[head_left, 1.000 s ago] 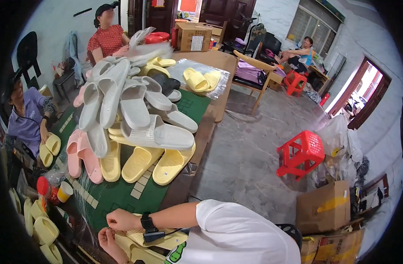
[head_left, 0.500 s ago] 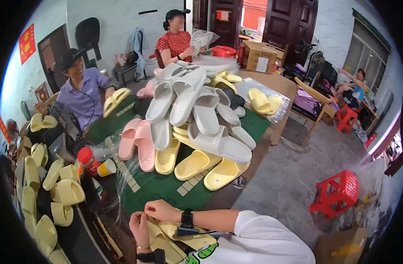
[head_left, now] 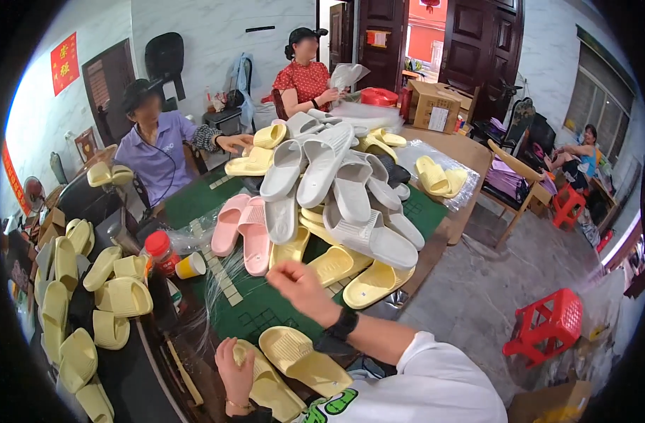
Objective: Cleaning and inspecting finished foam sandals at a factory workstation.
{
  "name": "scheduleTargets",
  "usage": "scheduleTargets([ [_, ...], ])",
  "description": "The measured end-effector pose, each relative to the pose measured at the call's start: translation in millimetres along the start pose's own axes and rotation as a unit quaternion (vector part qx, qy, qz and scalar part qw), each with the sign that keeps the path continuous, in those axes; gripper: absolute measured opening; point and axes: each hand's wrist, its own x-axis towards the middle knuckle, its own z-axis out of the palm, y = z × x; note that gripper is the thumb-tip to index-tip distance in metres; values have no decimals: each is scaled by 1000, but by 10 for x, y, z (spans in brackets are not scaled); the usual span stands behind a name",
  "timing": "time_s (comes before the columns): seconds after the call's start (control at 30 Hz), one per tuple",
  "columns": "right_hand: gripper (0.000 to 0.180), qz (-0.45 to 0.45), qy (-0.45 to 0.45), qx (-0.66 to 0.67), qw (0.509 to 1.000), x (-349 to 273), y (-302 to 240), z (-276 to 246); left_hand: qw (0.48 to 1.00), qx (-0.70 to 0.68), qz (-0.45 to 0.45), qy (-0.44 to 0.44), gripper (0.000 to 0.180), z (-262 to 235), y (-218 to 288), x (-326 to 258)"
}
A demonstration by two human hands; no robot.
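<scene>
A pair of yellow slippers lies in front of me at the table's near edge, a left slipper (head_left: 269,384) and a right slipper (head_left: 305,363). My left hand (head_left: 236,377) is closed on the left slipper's strap end. Raised over the green tabletop, my right hand (head_left: 305,292) has its fingers curled; whatever they may hold is hidden. It is apart from the pair, just short of the heap. That heap has grey slippers (head_left: 326,166) on top, pink slippers (head_left: 255,236) at its left and yellow slippers (head_left: 379,282) along its near side.
At left are more yellow slippers (head_left: 123,296), a red-lidded jar (head_left: 160,252) and a yellow cup (head_left: 190,266). A co-worker in purple (head_left: 160,144) touches slippers on the heap; another in red (head_left: 307,83) handles clear plastic. A red stool (head_left: 548,324) stands right.
My hands have come apart: the right moved up and forward toward the heap, the left stayed at the slippers. The purple-shirted co-worker's yellow slippers are now at the heap. The view shifted slightly.
</scene>
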Motion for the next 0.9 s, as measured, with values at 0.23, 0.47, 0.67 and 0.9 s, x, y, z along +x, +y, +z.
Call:
scheduleTargets([
  [0.23, 17, -203, -24, -268, 942, -385, -1420, -231, 993, -47, -108, 25, 49, -72, -140, -336],
  [0.47, 32, 125, -392, -465, 784, -1179, 228, 30, 987, -102, -119, 45, 44, -67, -95, -476],
  [0.67, 38, 11, -313, -424, 850, -1230, 368, 303, 985, -114, -128, 27, 48, 39, -93, -486],
  [0.9, 33, 55, -277, -431, 857, -1182, 540, 362, 963, -203, -179, 15, 49, -122, -48, -330],
])
